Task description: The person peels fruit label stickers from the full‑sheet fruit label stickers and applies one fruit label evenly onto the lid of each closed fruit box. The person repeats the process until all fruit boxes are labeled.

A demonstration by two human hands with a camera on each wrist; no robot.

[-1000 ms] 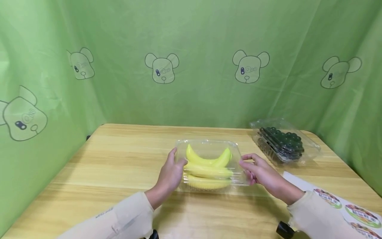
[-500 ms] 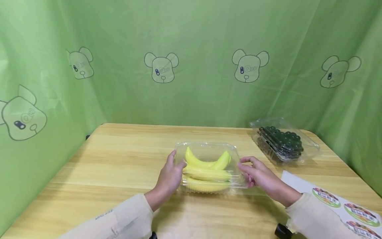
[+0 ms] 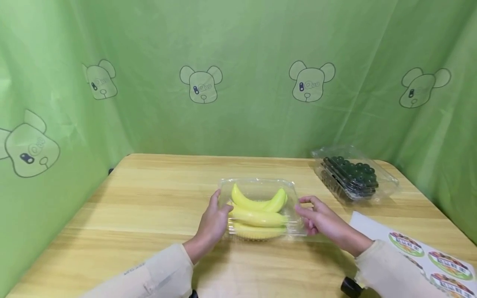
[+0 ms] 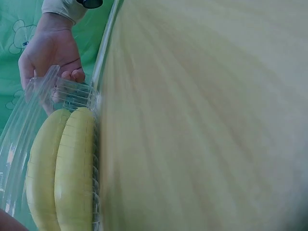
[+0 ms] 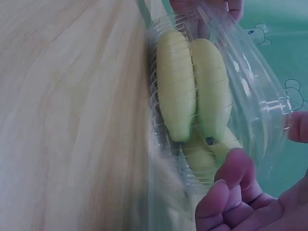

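Note:
A clear plastic clamshell box [image 3: 261, 184] sits near the middle of the table, its lid folded over the ribbed base. Whether the lid is latched I cannot tell. Inside lie several yellow bananas [image 3: 257, 217], two of them side by side at the front. My left hand [image 3: 213, 223] grips the box's left end, thumb over the lid's edge. At the right end my right hand [image 3: 322, 219] holds the lid [image 5: 262, 103] with the thumb at its edge, while the curled fingers [image 5: 236, 166] are by the base.
Another clear clamshell box [image 3: 387, 178] with dark green grapes [image 3: 355, 171] stands at the table's back right. A sheet of oval fruit stickers [image 3: 376, 227] lies partly under the right sleeve. Green curtains [image 3: 253, 124] surround the wooden table [image 3: 160, 186].
The lid's front edge and both hands' fingertips have come slightly down and toward the front. Both hands keep their places at the box's ends.

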